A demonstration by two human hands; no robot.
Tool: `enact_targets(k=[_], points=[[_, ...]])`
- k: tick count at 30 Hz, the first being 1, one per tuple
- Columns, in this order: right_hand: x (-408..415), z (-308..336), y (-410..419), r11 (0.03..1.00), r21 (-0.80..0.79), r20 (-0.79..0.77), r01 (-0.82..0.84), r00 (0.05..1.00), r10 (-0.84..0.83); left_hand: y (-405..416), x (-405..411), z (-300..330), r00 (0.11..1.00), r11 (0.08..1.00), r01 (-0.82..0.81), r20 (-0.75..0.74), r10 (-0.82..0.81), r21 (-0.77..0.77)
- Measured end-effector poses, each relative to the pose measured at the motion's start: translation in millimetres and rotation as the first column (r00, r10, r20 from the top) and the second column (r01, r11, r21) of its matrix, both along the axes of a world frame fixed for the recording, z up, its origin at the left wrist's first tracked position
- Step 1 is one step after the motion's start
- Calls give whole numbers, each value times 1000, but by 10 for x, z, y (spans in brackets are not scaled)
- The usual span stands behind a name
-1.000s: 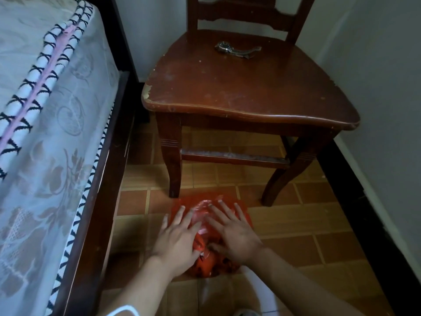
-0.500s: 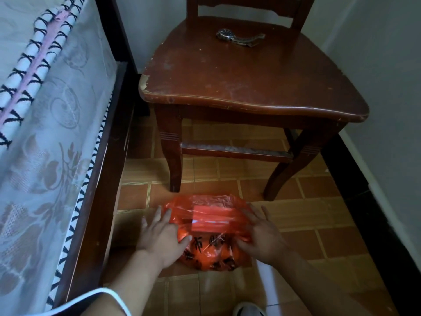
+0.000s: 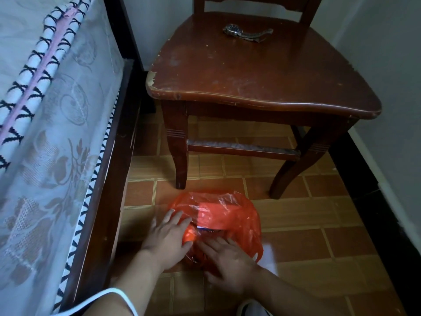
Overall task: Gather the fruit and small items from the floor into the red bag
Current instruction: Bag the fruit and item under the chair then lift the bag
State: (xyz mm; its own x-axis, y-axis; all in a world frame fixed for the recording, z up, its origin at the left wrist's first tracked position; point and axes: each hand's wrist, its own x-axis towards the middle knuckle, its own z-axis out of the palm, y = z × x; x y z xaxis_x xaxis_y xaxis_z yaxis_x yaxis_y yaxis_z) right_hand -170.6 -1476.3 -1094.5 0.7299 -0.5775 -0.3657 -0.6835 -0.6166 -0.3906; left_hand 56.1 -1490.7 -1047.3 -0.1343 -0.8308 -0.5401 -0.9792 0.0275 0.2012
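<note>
**Both hands at the bag, and the floor looks nearly clear**

We take the wooden chair (image 3: 262, 83) as our landmark. The red bag (image 3: 218, 213) lies on the tiled floor (image 3: 319, 224) just in front of the chair's front legs, a little toward the bed (image 3: 57, 110). Our left hand (image 3: 167, 236) rests flat on the near left side of the bag, fingers spread and not closed around anything. Our right hand (image 3: 227, 261) lies on the near edge of the bag with the fingers slightly bent onto the plastic; if it pinches the film or only presses it, we cannot tell.

Through the thin plastic we see orange round shapes, probably fruit, and a small purple and white item (image 3: 208, 230) near the mouth of the bag. No loose fruit shows on the floor around the chair, so we judge that the gathering is mostly done. What remains seems to be closing or lifting the bag.

A wristwatch (image 3: 247, 33) lies on the back of the chair seat, well apart from the bag. It is not on the floor, so perhaps it is not part of the task.
</note>
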Motion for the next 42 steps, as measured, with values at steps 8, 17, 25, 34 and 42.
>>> enact_targets(k=[8,17,25,34,42], points=[[-60,-6,176,988,-151,205,-38,976,69,19,-105,-55,998,999,41,45,-42,8],[-19,-96,-616,997,-80,-116,9,993,-18,65,-159,-79,970,977,205,121,-211,63],[62,-124,-1158,986,-169,-320,-6,946,-49,6,128,-93,971,999,-33,236,29,11],[104,-107,-1074,983,-154,-32,103,993,-109,-32,71,42,997,996,-12,79,19,-91],[-75,-257,-602,984,-152,-4,-98,995,99,14,-44,-67,993,994,109,47,-109,4]])
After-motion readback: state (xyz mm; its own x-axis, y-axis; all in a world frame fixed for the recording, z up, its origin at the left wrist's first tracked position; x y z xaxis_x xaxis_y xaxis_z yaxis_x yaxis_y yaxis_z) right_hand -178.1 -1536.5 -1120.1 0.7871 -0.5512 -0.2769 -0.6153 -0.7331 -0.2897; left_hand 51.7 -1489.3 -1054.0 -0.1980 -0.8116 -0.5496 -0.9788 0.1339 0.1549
